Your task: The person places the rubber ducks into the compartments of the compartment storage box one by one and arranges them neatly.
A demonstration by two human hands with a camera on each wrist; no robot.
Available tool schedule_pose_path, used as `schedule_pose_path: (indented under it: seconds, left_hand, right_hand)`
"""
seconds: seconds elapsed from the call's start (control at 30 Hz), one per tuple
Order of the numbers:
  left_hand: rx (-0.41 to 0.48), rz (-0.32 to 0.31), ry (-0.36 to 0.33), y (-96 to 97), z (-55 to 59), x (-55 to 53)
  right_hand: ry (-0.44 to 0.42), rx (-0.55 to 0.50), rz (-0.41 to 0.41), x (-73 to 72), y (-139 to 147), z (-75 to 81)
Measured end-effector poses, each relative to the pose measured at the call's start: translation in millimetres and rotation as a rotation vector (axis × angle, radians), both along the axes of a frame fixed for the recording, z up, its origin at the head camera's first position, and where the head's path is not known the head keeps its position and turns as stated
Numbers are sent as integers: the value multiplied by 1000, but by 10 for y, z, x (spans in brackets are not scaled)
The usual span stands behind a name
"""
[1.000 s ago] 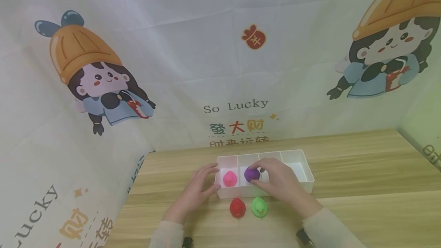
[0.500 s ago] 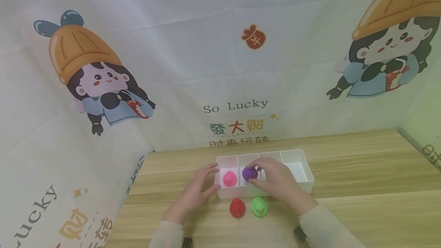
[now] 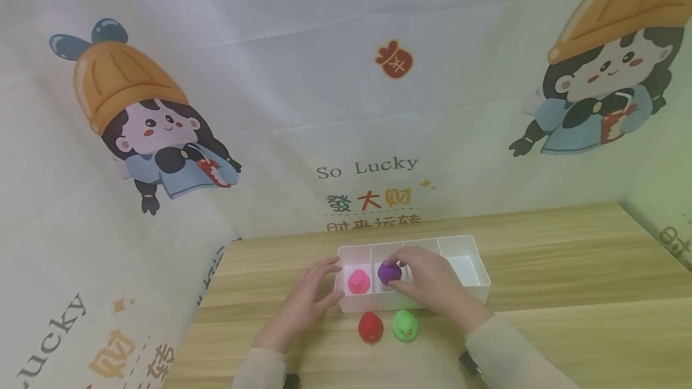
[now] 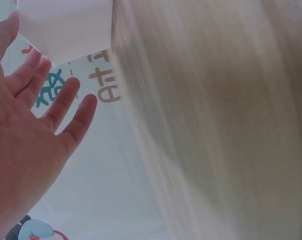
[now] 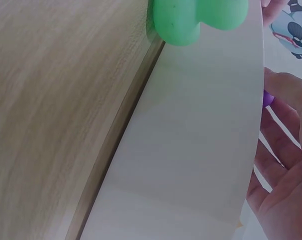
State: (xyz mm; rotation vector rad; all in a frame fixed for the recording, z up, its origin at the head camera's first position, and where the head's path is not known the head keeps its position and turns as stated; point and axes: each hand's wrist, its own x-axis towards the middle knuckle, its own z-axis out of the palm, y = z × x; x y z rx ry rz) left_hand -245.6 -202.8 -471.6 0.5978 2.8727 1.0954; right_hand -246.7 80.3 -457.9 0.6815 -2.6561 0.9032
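A white box with compartments [image 3: 361,302] stands on the table. My right hand [image 3: 435,281] pinches a purple toy [image 3: 389,273] between thumb and fingers at its second compartment from the left. Only a sliver of purple shows past the box wall in the right wrist view. My left hand [image 3: 309,295] rests at the box's left end, thumb and fingertips at its corners and the fingers spread, loosely extended in the left wrist view. A pink toy duck [image 3: 359,281] sits in the leftmost compartment. In front of the box are a red toy duck [image 3: 370,327] and a green toy duck [image 3: 405,325].
The wooden table [image 3: 557,269] extends to both sides of the box. Behind it hangs a pale printed cloth [image 3: 303,107] with cartoon figures and lettering. The right forearm crosses over the box's front wall, beside the green duck.
My right hand has shifted slightly left with the purple toy, bringing it closer to the divider beside the pink duck. The left hand keeps its place at the box end.
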Motion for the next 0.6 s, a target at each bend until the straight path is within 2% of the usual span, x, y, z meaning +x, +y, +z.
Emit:
schedule_pose_path:
  seconds: [0.6]
  left_hand:
    - [-1, -9, 17, -30, -34, -6]
  right_hand:
    - [-123, -20, 27, -86, -46, -17]
